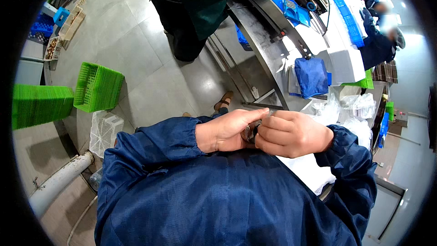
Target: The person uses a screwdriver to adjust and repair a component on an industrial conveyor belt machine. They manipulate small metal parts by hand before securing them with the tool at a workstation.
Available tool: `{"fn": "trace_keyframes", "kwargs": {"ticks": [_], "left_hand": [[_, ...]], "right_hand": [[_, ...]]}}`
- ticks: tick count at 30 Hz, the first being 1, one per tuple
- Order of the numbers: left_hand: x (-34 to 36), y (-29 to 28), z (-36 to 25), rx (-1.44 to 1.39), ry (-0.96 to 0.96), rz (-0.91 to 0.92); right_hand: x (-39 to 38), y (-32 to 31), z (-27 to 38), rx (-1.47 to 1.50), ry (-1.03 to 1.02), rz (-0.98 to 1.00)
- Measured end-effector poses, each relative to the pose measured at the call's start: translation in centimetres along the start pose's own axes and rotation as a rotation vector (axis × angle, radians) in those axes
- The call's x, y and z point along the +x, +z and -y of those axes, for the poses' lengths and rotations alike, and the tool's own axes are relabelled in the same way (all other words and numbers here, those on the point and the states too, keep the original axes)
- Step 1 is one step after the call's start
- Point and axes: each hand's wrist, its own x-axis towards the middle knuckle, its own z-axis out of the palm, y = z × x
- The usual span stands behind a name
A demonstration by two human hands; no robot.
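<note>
In front of my chest, my left hand (230,130) and my right hand (293,134) meet, both in dark blue sleeves. Between them sits a small dark thing with a shiny metallic edge (248,133); the fingers hide most of it, so its kind is unclear. The left thumb stretches along the top toward the right hand, while the other left fingers curl beneath and are partly hidden. My right fingers are folded closed against the small thing.
Stacked green baskets (98,86) and a white crate (105,132) stand on the left. A steel worktable (259,59) runs ahead, carrying a blue bag (311,77). Clear plastic bags (357,107) lie at the right. Another person (191,9) stands at the far side; two more are farther right.
</note>
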Motion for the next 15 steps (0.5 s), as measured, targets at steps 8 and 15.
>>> {"fn": "trace_keyframes", "kwargs": {"ticks": [8,15], "left_hand": [[1.1,-1.6,-1.7,0.151,0.558,-0.105],[3.2,-3.1,-3.1,0.237,0.902,-0.248]], "right_hand": [[0.8,4.5,-1.7,0.088,0.593,-0.381],[2.6,6.7,-3.0,0.218,0.981,-0.609]]}}
